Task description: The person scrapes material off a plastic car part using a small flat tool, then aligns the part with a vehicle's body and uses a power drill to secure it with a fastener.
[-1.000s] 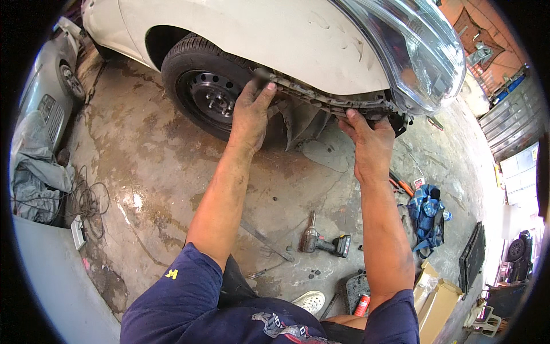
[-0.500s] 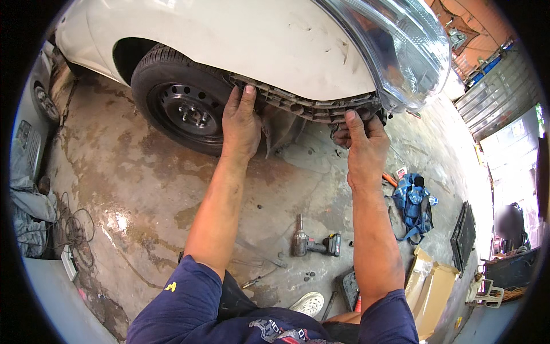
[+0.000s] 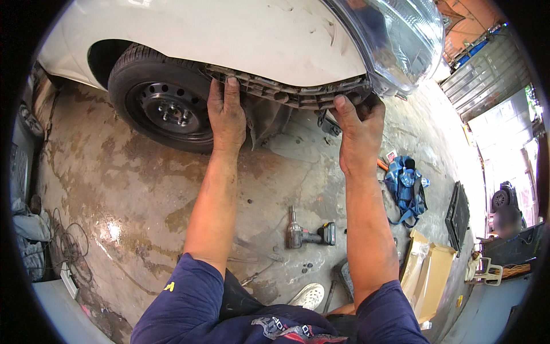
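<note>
Along the lower edge of the white fender [image 3: 269,43] runs a dark, slatted plastic bumper bracket [image 3: 289,96]. My left hand [image 3: 228,117] grips its end beside the wheel [image 3: 166,109], thumb and fingertips pressed on the strip. At the other end, below the headlight [image 3: 401,43], my right hand [image 3: 362,132] is closed on the bracket with the thumb on its outer face. The right hand's other fingers are partly hidden behind the strip. Whether the bracket touches the fender all along, I cannot tell.
On the concrete floor lie a cordless impact wrench [image 3: 309,235], a blue bag [image 3: 405,186], an opened cardboard box [image 3: 427,275] and a flat black panel [image 3: 458,218]. Loose cables [image 3: 70,241] are at the left. Another person [image 3: 508,222] is far right.
The view has shifted, so the car sits farther left and slightly higher. My right fingers, curled below the bracket before, now reach up behind it. Both hands stay on the strip.
</note>
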`<action>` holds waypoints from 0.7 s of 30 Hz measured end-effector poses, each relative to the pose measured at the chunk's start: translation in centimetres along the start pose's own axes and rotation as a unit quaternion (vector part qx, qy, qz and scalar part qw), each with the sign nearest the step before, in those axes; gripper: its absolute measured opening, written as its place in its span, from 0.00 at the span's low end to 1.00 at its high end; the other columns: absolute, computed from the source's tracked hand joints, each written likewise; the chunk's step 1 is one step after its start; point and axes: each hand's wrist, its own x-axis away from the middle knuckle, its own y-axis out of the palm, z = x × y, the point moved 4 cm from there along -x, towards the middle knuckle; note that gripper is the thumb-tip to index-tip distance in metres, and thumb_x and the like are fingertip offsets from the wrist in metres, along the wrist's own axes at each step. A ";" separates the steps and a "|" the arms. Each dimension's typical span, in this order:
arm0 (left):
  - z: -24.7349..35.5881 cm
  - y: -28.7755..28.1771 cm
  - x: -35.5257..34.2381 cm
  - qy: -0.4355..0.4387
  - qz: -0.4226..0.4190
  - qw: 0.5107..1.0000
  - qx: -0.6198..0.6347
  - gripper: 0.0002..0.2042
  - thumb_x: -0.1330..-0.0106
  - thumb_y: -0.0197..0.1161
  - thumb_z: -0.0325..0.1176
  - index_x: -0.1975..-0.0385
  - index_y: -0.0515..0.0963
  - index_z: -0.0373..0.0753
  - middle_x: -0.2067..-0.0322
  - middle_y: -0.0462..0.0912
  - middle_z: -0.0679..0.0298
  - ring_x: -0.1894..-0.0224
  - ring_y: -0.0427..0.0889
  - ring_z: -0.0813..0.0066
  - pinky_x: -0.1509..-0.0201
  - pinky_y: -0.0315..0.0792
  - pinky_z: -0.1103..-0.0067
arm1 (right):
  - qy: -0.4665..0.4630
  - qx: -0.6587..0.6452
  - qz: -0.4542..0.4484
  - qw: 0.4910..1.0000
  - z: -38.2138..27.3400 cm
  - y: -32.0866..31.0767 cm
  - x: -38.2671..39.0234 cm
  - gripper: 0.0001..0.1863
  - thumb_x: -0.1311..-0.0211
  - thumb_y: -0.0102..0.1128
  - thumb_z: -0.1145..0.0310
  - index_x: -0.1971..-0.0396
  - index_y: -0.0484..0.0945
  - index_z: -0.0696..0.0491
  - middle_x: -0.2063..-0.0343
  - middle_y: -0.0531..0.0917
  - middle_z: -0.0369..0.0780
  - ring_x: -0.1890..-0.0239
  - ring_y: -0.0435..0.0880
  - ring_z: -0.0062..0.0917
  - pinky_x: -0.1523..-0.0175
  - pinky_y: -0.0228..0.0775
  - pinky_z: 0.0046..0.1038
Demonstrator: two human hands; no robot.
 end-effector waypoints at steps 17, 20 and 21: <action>-0.3 0.0 -0.6 -0.017 -0.026 0.995 0.091 0.32 0.23 0.67 0.53 0.33 0.69 0.34 0.42 0.80 0.60 0.42 0.80 0.66 0.39 0.79 0.64 | 0.010 -0.056 -0.003 0.998 0.2 0.2 -0.8 0.32 0.35 0.80 0.63 0.41 0.71 0.61 0.50 0.84 0.43 0.53 0.88 0.28 0.54 0.87 0.33; -0.7 0.1 -0.6 0.001 -0.013 1.000 0.026 0.33 0.22 0.65 0.54 0.32 0.67 0.33 0.40 0.79 0.57 0.41 0.80 0.64 0.39 0.79 0.64 | -0.001 -0.048 0.005 0.999 0.7 -0.2 -1.2 0.30 0.34 0.79 0.63 0.42 0.72 0.62 0.51 0.85 0.44 0.56 0.89 0.30 0.54 0.88 0.34; -0.5 0.2 -0.5 0.002 -0.004 1.000 -0.003 0.33 0.22 0.65 0.54 0.31 0.67 0.33 0.40 0.79 0.56 0.41 0.80 0.64 0.38 0.80 0.64 | -0.002 -0.048 0.007 0.999 0.8 0.1 -1.3 0.30 0.33 0.78 0.62 0.43 0.71 0.63 0.52 0.85 0.46 0.57 0.90 0.32 0.53 0.88 0.36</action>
